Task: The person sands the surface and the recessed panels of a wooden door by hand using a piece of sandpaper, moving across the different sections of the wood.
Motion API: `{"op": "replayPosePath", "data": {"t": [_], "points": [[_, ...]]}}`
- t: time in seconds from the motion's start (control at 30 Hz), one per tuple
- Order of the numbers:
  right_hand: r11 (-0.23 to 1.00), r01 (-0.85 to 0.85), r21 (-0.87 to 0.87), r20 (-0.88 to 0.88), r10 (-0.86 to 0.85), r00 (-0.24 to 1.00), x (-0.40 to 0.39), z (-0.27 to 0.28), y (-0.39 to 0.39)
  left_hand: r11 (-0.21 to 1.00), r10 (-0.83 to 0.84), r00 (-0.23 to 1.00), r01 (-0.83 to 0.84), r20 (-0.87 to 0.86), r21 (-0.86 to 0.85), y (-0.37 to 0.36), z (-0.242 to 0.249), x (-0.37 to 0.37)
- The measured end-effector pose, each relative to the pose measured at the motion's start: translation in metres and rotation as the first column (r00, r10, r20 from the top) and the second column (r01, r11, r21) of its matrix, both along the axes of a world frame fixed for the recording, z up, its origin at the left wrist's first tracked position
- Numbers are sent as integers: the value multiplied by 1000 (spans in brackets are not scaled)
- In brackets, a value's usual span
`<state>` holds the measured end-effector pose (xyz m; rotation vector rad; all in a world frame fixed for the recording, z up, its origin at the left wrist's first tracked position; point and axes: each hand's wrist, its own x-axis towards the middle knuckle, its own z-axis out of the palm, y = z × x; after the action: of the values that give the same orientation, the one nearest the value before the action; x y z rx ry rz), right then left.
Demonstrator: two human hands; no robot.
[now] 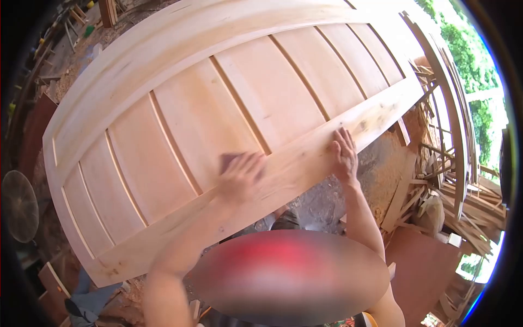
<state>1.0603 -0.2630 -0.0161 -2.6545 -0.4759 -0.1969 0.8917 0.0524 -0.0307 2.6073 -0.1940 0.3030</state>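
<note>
A large pale wooden door [185, 125] with grooved panels spans most of the view, tilted across it. On its near rail [294, 155], close to the panel edge, my left hand [241, 175] presses down on a dark reddish piece of sandpaper [227, 159]. Motion smears that hand a little, and its palm hides most of the sandpaper. Further right, my right hand [344, 155] lies flat on the same rail with fingers stretched and nothing held. Knots and darker patches mark the rail just beyond it.
Stacked wooden strips [463, 201] and a brown board [422, 272] lie at the right. A round fan [19, 206] stands at the far left. Sawdust covers parts of the floor. A blurred oval [289, 278] hides the bottom middle.
</note>
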Motion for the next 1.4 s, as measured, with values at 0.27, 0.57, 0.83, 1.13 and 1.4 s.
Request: {"op": "replayPosePath", "data": {"t": [0.27,0.57,0.83,1.13,1.4], "points": [[970,-111,-215,-104,90,990,124,1,-58,998,-34,998,32,-44,-62,-108,13,141],[915,201,-350,-29,-226,974,301,-1,-164,994,-6,986,24,-167,106,-89,16,100],[950,148,-275,-26,-162,986,302,-5,-181,1000,5,1000,-6,-18,-12,-229,11,254],[943,190,-273,-48,-211,976,300,8,-164,998,-45,999,43,28,44,-211,12,257],[933,194,-303,-62,-222,973,300,6,-168,995,24,998,-18,-66,94,-151,10,169]]}}
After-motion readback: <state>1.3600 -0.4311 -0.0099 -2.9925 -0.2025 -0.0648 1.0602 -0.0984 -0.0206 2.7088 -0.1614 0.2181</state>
